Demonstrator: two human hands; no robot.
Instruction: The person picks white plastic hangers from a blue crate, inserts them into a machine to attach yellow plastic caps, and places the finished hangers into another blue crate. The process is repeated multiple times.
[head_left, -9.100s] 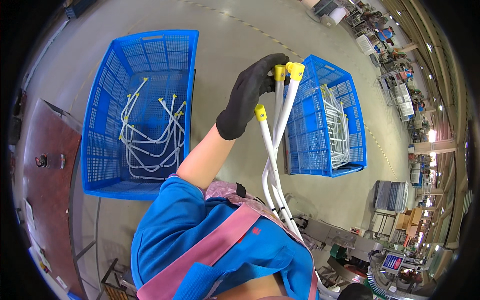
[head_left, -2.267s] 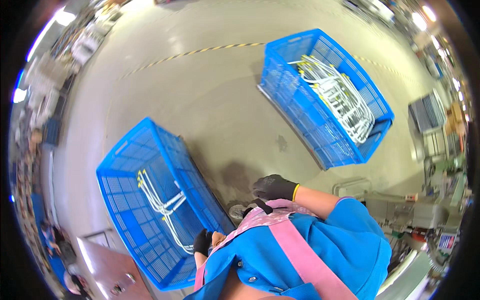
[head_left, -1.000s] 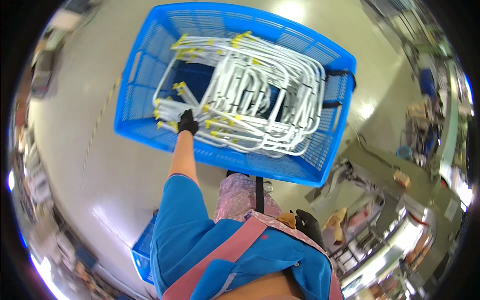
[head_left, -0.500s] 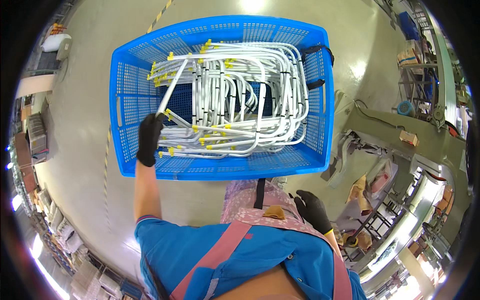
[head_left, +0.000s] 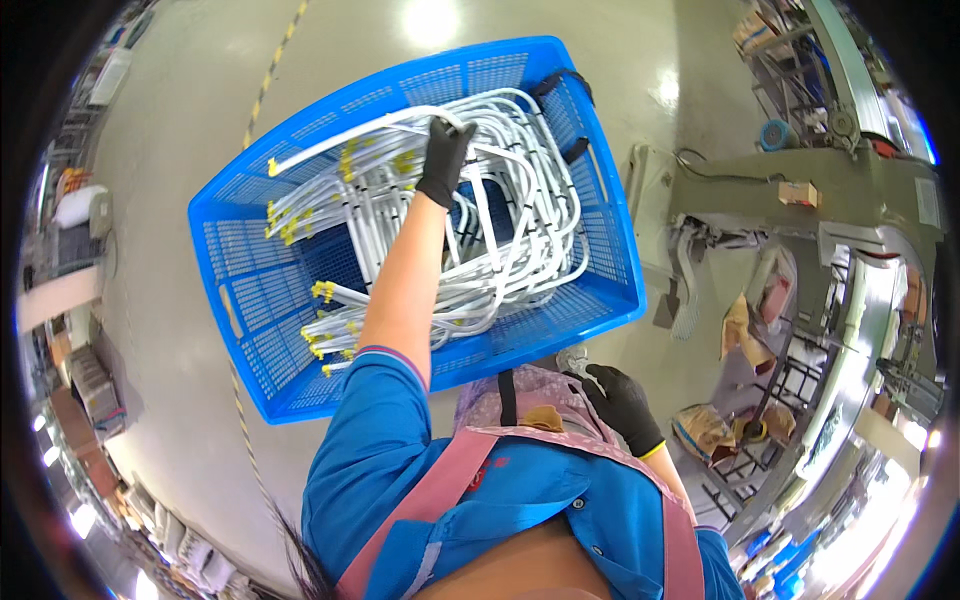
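Note:
My left hand [head_left: 447, 162], in a black glove, is closed around a white bent tube frame [head_left: 352, 132] at its upper corner. This frame has yellow end caps and is raised over a pile of similar white tube frames [head_left: 505, 250]. The pile lies in a large blue plastic basket [head_left: 225, 350] with perforated walls; my forearm hides part of it. My right hand [head_left: 622, 408], also gloved in black, rests low beside my pink apron [head_left: 480, 398], outside the basket. Its fingers are loosely apart and I see nothing held in them.
Right of me stands a green-grey machine [head_left: 810, 200] with a small cardboard box [head_left: 798, 193] on it. Brown paper bags [head_left: 745, 335] and metal racking are close by. A yellow-black floor stripe [head_left: 275, 70] runs past the basket's left side. Shelving with goods lines the far left.
My left hand has moved right and away from me, from the basket's left rim to the top of the pile, raising a tube frame. The basket now appears turned and shifted left in view.

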